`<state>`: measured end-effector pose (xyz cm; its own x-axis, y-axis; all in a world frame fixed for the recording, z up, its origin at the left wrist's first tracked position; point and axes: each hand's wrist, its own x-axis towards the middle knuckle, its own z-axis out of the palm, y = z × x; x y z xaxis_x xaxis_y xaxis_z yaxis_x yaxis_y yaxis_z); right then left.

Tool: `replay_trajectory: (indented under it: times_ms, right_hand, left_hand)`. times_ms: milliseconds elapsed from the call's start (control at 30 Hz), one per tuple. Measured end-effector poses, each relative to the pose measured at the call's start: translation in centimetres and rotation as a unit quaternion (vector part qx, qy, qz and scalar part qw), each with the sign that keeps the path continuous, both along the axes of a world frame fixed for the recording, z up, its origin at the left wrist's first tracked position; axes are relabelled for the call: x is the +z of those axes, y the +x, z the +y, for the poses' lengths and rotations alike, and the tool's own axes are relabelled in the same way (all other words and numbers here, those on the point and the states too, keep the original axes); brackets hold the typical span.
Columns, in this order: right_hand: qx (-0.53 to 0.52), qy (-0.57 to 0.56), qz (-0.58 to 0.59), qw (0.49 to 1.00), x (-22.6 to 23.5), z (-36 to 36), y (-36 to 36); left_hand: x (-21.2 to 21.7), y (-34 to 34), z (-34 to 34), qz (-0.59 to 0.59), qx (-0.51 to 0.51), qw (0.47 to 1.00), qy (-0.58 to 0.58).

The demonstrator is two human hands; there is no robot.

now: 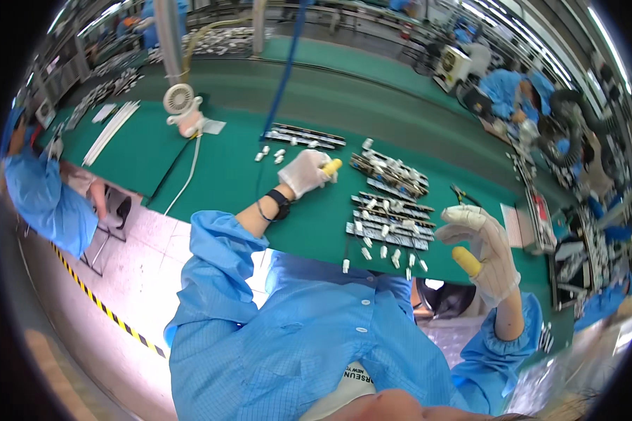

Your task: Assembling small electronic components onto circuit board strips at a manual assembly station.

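Observation:
My left hand (305,173), in a white glove with a yellow finger cover, is over the green table just in front of narrow dark strips (305,135) with white connectors. Its fingers are curled in, and whatever they may hold is hidden. Small loose white connectors (279,156) lie beside it. My right hand (486,254), gloved with a yellow thumb cover, is raised at the right, fingers curved and apart from the thumb, with nothing between them. Left of it lies a group of strip boards (390,223) with white connectors on short leads. Another pile of strips (390,170) sits behind.
A small white fan (179,99) stands at the back left, near long white strips (111,133). Black-handled pliers (463,195) lie beyond my right hand. A person in blue (49,189) sits at the left. Racks of parts (576,259) stand right.

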<state>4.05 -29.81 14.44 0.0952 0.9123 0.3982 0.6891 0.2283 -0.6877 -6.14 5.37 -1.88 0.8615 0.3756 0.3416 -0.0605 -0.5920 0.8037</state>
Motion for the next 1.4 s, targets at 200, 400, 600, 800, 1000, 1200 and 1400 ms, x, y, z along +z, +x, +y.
replay_trajectory:
  times_ms: [200, 400, 600, 800, 1000, 1200, 1400]
  right_hand:
    - [-0.019, -0.018, -0.096, 0.995, -2.2, 3.5, 5.4]
    - [-0.067, -0.038, -0.037, 0.996, -7.2, 4.0, 9.4]
    - [-0.087, -0.034, 0.089, 0.992, -9.1, 1.9, 11.4]
    - [-0.104, -0.033, 0.140, 0.984, -8.8, 3.0, 13.2]
    - [-0.100, -0.005, 0.076, 0.992, -9.7, 6.2, 13.9]
    - [-0.084, -0.041, 0.079, 0.992, -8.6, 7.0, 15.7]
    - [-0.109, -0.110, 0.138, 0.978, -8.0, 6.1, 19.5]
  left_hand:
    - [-0.8, -0.1, -0.2, -0.005, 0.049, 0.993, 0.107]
    - [-0.7, 0.8, 0.1, 0.030, 0.049, 0.993, 0.100]
    - [0.8, 0.3, -0.5, 0.057, 0.052, 0.995, 0.055]
    - [0.8, 0.7, -0.8, 0.065, 0.042, 0.995, 0.055]
    - [0.5, 0.8, -1.0, 0.047, 0.037, 0.996, -0.062]
    - [0.8, 1.1, -0.9, 0.010, 0.011, 0.998, -0.069]
    - [2.9, 2.5, -1.1, -0.010, 0.002, 1.000, -0.024]
